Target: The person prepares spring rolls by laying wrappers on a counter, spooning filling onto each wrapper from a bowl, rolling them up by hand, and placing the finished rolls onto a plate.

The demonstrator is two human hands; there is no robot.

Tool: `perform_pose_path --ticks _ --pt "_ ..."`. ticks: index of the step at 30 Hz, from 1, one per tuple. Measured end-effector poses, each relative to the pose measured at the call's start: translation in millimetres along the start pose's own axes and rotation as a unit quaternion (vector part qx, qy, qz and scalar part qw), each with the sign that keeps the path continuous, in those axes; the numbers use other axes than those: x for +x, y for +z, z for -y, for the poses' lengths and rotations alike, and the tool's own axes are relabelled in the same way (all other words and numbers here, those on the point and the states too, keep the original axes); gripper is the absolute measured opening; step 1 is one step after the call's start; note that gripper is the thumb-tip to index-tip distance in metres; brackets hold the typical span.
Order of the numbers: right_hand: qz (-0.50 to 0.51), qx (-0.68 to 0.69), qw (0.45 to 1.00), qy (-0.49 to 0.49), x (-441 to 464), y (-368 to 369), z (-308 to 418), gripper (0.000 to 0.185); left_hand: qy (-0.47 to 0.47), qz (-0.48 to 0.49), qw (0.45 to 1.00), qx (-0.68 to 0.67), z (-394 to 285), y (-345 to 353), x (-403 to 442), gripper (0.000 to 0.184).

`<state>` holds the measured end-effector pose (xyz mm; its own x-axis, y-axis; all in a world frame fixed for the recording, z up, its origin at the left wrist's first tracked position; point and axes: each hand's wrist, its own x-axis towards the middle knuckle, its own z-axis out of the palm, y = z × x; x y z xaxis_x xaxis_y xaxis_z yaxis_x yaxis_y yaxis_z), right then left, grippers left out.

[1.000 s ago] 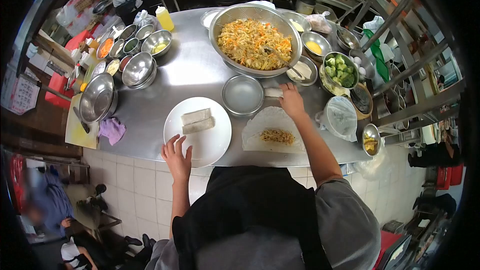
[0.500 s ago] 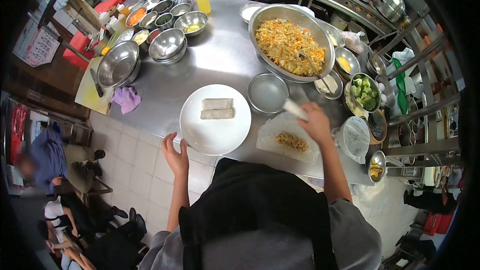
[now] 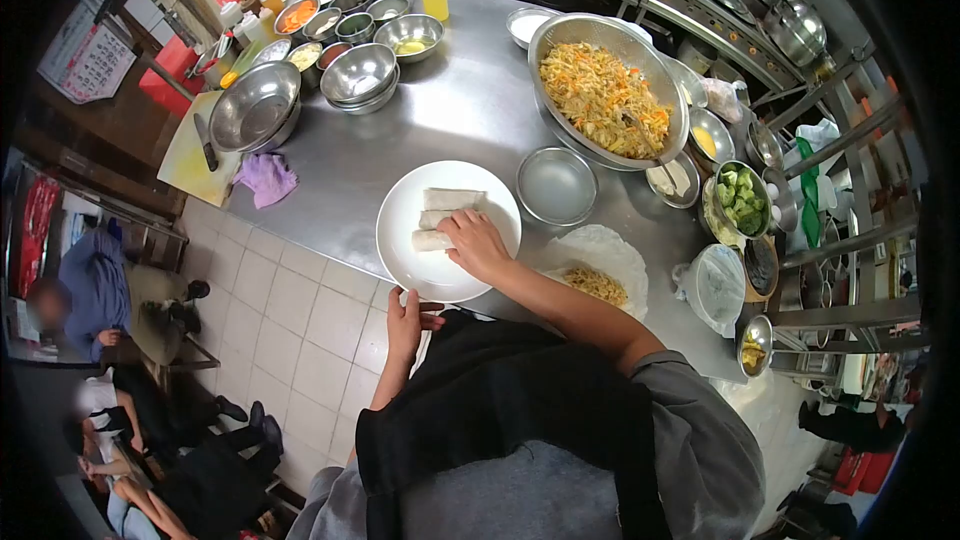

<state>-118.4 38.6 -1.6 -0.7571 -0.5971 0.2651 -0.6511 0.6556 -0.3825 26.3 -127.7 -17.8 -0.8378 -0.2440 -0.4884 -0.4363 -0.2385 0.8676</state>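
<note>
On the round white plate (image 3: 440,280) near the table's front edge, unfried spring rolls (image 3: 455,198) lie side by side. My right hand (image 3: 478,243) reaches over the plate, its fingers closed on the front spring roll (image 3: 430,240), which lies against the others. Just below the plate's near rim is my left hand (image 3: 407,325), fingers apart and holding nothing; whether it touches the rim I cannot tell. Right of the plate, a thin pale wrapper (image 3: 610,248) lies flat with a heap of shredded filling (image 3: 597,286) on it.
A shallow metal bowl (image 3: 557,187) sits behind the wrapper. Beyond stands a large colander of shredded filling (image 3: 605,100). Bowls of broccoli (image 3: 740,200) and other foods line the right side. At left are stacked metal bowls (image 3: 255,110), a knife (image 3: 206,143) and a purple cloth (image 3: 265,181).
My right hand has moved left from above the wrapper to the plate, bringing the spring roll down beside the other two. My left hand has shifted slightly along the plate's near side.
</note>
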Motion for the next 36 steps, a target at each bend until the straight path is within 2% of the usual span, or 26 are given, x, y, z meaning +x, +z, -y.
perform_pose_path --ticks 2,5,8,13,17,19,21,22,25,27,29,33,34,35,36 --pt "-0.012 -0.001 1.000 -0.004 0 2 -1 0.042 0.017 0.013 1.000 -0.022 -2 7 2 0.039" --pt "-0.011 0.009 1.000 0.026 0 0 -1 0.046 0.054 -0.032 0.998 -0.015 6 11 19 0.039" --pt "-0.015 0.039 0.996 0.074 1 -25 0 0.047 0.071 -0.063 0.994 0.046 -11 13 32 0.038" --pt "-0.131 0.086 0.979 0.131 -31 -79 -34 0.032 0.077 -0.061 0.992 0.084 -31 -2 77 0.042" --pt "-0.205 0.112 0.946 0.225 -94 -134 -69 0.019 0.058 0.002 0.991 0.122 -52 -18 101 0.043" --pt "-0.224 0.108 0.929 0.276 -138 -154 -83 0.014 0.005 0.021 0.974 0.224 -69 -33 99 0.044" --pt "-0.239 0.069 0.915 0.318 -181 -169 -92 0.010 -0.008 0.008 0.900 0.435 -104 -17 64 0.049" --pt "-0.229 0.064 0.912 0.334 -201 -173 -93 0.009 -0.002 0.001 0.879 0.477 -112 -1 48 0.045" --pt "-0.189 0.056 0.905 0.377 -250 -175 -83 0.007 0.197 0.128 0.846 0.479 -83 44 35 0.035" --pt "-0.154 0.056 0.899 0.407 -276 -166 -76 0.009 0.303 0.202 0.825 0.432 -52 85 29 0.024" --pt "-0.184 0.028 0.877 0.444 -296 -145 -81 0.016 0.334 0.216 0.803 0.445 -25 117 33 0.025" --pt "-0.242 0.005 0.814 0.528 -312 -113 -84 0.034 0.408 0.109 0.779 0.463 19 161 39 0.037" --pt "-0.221 0.000 0.808 0.546 -311 -113 -83 0.043 0.422 0.081 0.770 0.472 22 169 37 0.040" --pt "-0.205 0.014 0.806 0.555 -311 -110 -84 0.042 0.435 0.052 0.760 0.481 25 174 36 0.043" --pt "-0.188 0.028 0.803 0.564 -311 -109 -84 0.042 0.411 0.051 0.762 0.498 27 178 34 0.042"
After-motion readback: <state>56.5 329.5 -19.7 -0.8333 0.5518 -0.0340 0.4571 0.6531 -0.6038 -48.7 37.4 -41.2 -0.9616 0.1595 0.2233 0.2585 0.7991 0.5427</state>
